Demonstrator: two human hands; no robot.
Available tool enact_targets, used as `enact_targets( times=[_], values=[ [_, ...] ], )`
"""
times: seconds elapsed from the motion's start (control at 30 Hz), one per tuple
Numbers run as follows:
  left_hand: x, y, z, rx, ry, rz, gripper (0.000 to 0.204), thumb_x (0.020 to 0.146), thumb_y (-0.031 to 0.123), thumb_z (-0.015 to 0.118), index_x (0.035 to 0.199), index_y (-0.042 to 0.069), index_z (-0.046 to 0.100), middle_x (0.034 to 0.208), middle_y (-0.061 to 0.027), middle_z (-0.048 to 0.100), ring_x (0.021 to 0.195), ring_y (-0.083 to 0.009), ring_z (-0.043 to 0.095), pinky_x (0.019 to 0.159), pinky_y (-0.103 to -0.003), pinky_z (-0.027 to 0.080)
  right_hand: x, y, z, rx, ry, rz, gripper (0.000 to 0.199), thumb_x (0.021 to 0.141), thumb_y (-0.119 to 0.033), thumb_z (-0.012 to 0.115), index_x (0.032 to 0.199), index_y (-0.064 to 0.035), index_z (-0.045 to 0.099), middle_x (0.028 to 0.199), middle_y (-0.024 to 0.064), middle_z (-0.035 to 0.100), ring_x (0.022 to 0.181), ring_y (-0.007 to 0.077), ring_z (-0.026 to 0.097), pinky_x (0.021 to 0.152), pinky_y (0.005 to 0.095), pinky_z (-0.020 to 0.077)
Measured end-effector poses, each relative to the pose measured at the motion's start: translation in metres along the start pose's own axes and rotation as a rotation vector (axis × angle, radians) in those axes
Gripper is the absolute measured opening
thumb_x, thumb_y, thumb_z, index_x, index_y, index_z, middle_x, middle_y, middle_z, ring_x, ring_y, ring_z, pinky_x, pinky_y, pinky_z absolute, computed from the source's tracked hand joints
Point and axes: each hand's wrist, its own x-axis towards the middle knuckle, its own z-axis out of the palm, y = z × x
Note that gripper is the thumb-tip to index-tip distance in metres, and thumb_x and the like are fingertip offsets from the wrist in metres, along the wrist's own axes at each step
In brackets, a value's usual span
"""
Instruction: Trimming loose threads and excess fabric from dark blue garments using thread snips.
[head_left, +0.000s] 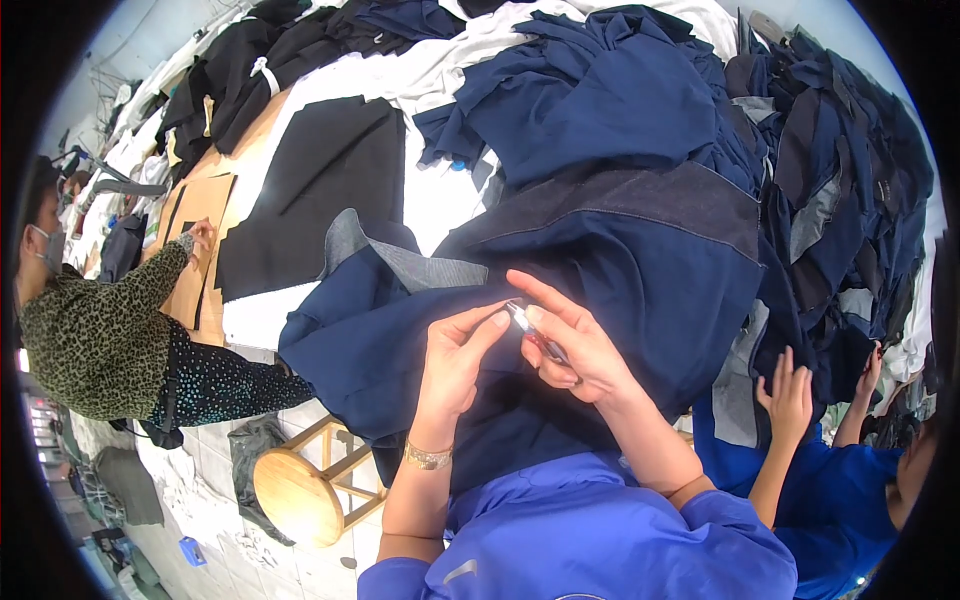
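Observation:
A dark navy garment (pixel 640 270) with a darker band and grey lining lies spread over the table in front of me. My right hand (pixel 570 345) grips a small metal thread snipper (pixel 528 325) with a reddish handle, its tip against the navy cloth. My left hand (pixel 455 360) pinches the fabric right beside the snipper tip; a gold bracelet sits on that wrist.
A heap of navy garments (pixel 600 90) lies behind, and more are stacked at the right (pixel 840 180). Black cloth pieces (pixel 320 190) lie on the white table. A person in a leopard-print top (pixel 100 330) stands at the left. A round wooden stool (pixel 300 490) stands below. Another person's hands (pixel 790 395) reach in at the right.

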Motion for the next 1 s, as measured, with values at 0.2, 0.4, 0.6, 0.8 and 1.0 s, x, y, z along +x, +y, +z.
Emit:
enact_targets(
  times=[0.2,0.4,0.6,0.8,1.0],
  values=[
    [-0.001,-0.003,0.005,0.014,0.021,0.010,0.021,0.085,0.007,0.059,0.104,0.000,0.065,0.097,-0.0085,0.067,0.088,-0.0104,0.061,0.085,-0.023,0.043,0.000,0.004,0.003,0.094,0.001,-0.041,0.042,0.096,-0.013,0.041,0.137,-0.0139,0.036,0.063,0.0062,0.055,0.034,0.0030,0.032,0.031,0.0158,0.0249],
    [-0.002,-0.006,0.008,-0.016,0.045,0.048,0.021,0.086,0.007,0.058,0.106,0.001,0.065,0.097,-0.0083,0.067,0.087,-0.0096,0.061,0.083,-0.023,0.044,0.004,0.012,0.003,0.137,-0.004,-0.098,0.043,0.095,-0.018,0.045,0.137,-0.0151,0.035,0.064,0.0042,0.055,0.033,0.0018,0.031,0.031,0.0166,0.0227],
    [-0.003,-0.008,0.004,-0.032,-0.008,-0.007,0.024,0.085,0.006,0.060,0.108,-0.002,0.063,0.099,-0.0096,0.066,0.091,-0.0122,0.060,0.084,-0.024,0.044,0.005,0.005,0.003,0.068,0.056,-0.139,0.041,0.095,-0.016,0.043,0.136,-0.0141,0.038,0.064,0.0049,0.054,0.034,0.0029,0.030,0.031,0.0162,0.0243],
    [-0.003,-0.002,0.003,-0.081,-0.003,-0.059,0.023,0.086,0.007,0.060,0.106,-0.002,0.064,0.100,-0.0092,0.066,0.091,-0.0114,0.060,0.084,-0.023,0.044,0.004,-0.003,0.001,0.041,0.075,-0.174,0.038,0.095,-0.020,0.044,0.132,-0.0098,0.043,0.064,0.0040,0.053,0.034,0.0027,0.030,0.032,0.0162,0.0244],
    [-0.002,0.002,0.002,-0.199,-0.036,-0.136,0.019,0.086,0.008,0.060,0.102,-0.001,0.065,0.096,-0.0063,0.067,0.086,-0.0084,0.059,0.079,-0.021,0.044,0.005,-0.003,-0.003,-0.219,0.156,-0.213,0.030,0.093,-0.019,0.050,0.118,-0.0012,0.053,0.060,-0.0042,0.047,0.037,0.0002,0.028,0.035,0.0168,0.0208]
  ],
)
